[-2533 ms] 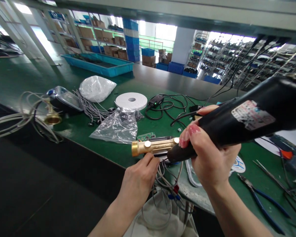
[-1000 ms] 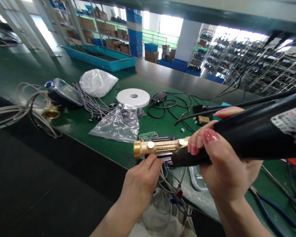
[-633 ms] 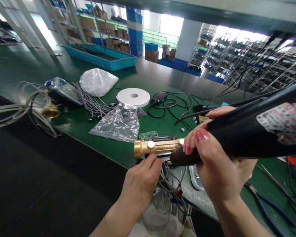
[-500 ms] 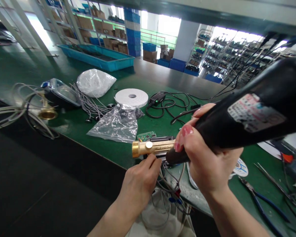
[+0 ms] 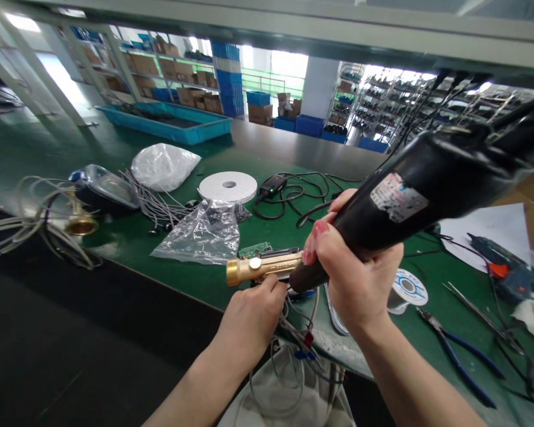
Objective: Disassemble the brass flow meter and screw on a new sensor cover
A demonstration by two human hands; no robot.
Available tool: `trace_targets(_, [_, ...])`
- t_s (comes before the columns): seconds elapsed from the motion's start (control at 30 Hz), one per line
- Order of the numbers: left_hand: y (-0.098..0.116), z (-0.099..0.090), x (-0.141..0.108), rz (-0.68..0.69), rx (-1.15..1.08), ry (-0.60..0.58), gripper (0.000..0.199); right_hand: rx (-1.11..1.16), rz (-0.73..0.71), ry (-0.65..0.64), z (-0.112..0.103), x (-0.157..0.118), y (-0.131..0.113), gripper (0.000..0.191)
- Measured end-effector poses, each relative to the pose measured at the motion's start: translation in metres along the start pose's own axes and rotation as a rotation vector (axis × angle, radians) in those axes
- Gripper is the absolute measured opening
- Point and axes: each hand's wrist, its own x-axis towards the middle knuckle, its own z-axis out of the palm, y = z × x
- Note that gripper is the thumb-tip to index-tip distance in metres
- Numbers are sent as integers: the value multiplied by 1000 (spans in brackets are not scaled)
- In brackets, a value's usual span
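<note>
Right hand [image 5: 358, 279]: grip closed round the black tool [image 5: 427, 190], no gap. Tool tilted, nozzle down-left, near the left fingertips; whether it touches anything, can't tell. Left hand [image 5: 253, 314]: fingers bunched under the brass pipe [image 5: 271, 265]; what's between them is hidden, so can't tell how tight its grip is. Pipe lies crosswise near the bench [image 5: 293, 151] edge, threaded end left, far end behind the right hand.

Versus 1.0 s ago: tool stands steeper, its back end now in frame. Only one pipe stud shows; two showed then, the second now covered by the right hand. Left hand still at the same spot under the pipe. View has shifted too: solder spool [image 5: 418, 290] and glue gun [image 5: 511, 273] show better.

Around: wires [image 5: 300, 335] hang over the edge below the pipe. Green board [image 5: 254, 250] just beyond it, clear bag [image 5: 200, 234] beside that, white reel [image 5: 247, 188] behind. Pliers [image 5: 456, 350] right of the right hand. Blue tray [image 5: 207, 131] far back.
</note>
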Motion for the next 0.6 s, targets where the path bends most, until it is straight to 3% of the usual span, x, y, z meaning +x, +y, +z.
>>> trace_targets(0.2, [4,-4,4,-34,61,-43,16,29,-9,59,-5,-1,-1,25])
trace_targets(0.37, [7,-4,6,9,97,-6,17,97,-36,54,-16,0,-3,24])
trace_targets(0.6, [2,1,-3,110,28,79,16,222,-47,119,-40,7,-28,21])
